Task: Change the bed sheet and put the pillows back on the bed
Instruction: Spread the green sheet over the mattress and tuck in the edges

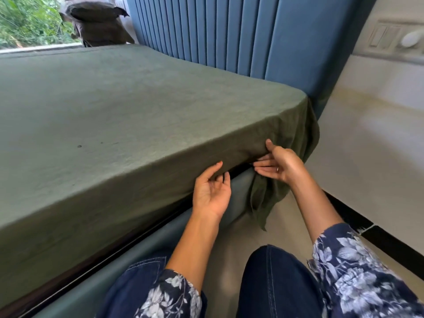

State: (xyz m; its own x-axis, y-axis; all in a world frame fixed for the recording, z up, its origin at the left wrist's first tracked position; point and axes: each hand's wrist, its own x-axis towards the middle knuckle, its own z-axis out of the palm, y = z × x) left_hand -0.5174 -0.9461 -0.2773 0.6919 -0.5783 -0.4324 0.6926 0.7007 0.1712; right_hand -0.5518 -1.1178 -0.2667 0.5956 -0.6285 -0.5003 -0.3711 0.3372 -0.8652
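Note:
A green bed sheet (128,111) lies flat over the mattress and hangs loose at the near corner by the headboard. My left hand (212,190) is palm up at the sheet's lower edge, its fingertips touching the fabric where it meets the bed frame. My right hand (280,162) pinches the sheet at the mattress side, thumb on the outside and fingers behind the cloth. Two dark pillows (98,24) are stacked beyond the far side of the bed, near the window.
A blue padded headboard (241,31) stands at the head of the bed. The blue bed frame (146,246) runs below the mattress. A white wall with a switch panel (387,36) is on the right. My knees are on the pale floor (231,249).

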